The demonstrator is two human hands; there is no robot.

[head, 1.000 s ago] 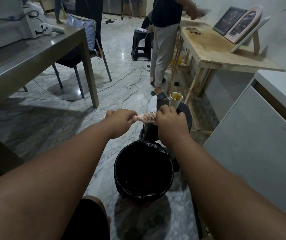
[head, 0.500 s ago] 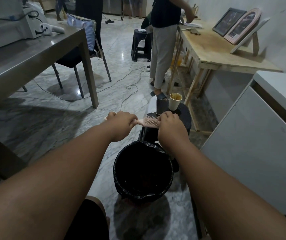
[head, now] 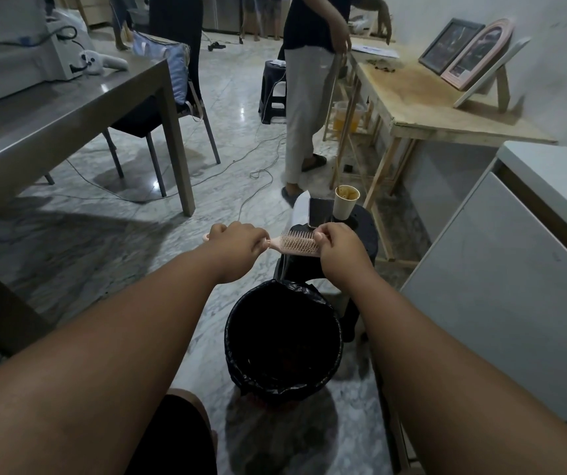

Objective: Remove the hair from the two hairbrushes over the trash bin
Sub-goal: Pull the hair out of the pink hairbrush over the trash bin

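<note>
- We held the pink hairbrush (head: 297, 245) roughly level between both hands. It lay at 12 o'clock from the trash bin (head: 232, 341) and, as far as we could judge, above the bin's far rim.
- Our left hand (head: 237, 243) was wrapped round the handle at the brush's 9 o'clock end.
- Our right hand (head: 340, 246) was curled at the 3 o'clock end, thumb and fingers pinching the tip of the head. We could not tell whether any hair lay under them.
- Change: within the last second the right hand had shifted from covering much of the head to its tip. This exposed more of the bristle field.
- Meaning: we judged this to be a stripping pull toward the tip. No falling hair was visible, and the bin's interior was too dark to check.
- We could not identify a second brush in view, so we rated the task as no more than partway done.
</note>
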